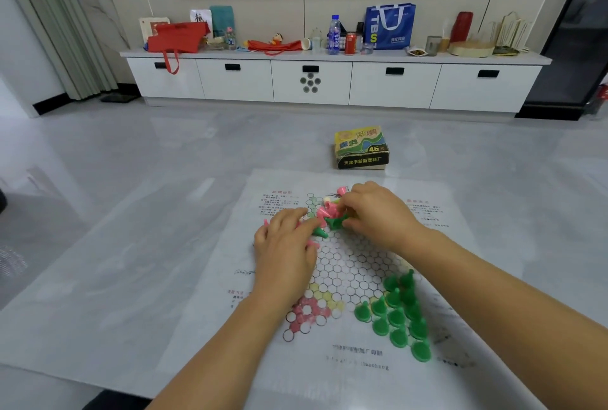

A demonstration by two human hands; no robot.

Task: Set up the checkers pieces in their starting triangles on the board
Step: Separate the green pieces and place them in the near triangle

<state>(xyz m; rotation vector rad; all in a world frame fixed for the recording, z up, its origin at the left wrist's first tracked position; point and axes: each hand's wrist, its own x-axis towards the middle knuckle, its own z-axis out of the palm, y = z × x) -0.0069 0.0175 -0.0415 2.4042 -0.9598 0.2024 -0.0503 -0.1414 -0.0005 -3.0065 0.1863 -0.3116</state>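
A thin paper checkers board (348,264) with a hexagon star grid lies flat in front of me. Several green cone pieces (399,314) stand in the near right triangle. A loose heap of pink, green and pale pieces (327,212) lies on the far part of the star. My left hand (286,245) lies over the heap's left side with fingers curled among pink pieces. My right hand (375,212) reaches in from the right and pinches a green piece (334,222) at the heap's edge. The near left triangle (307,314), tinted pink, holds no pieces.
The pieces' cardboard box (362,148) stands just beyond the board. A white TV cabinet (329,80) loaded with bags, bottles and a can runs along the far wall. Glossy grey floor surrounds the board.
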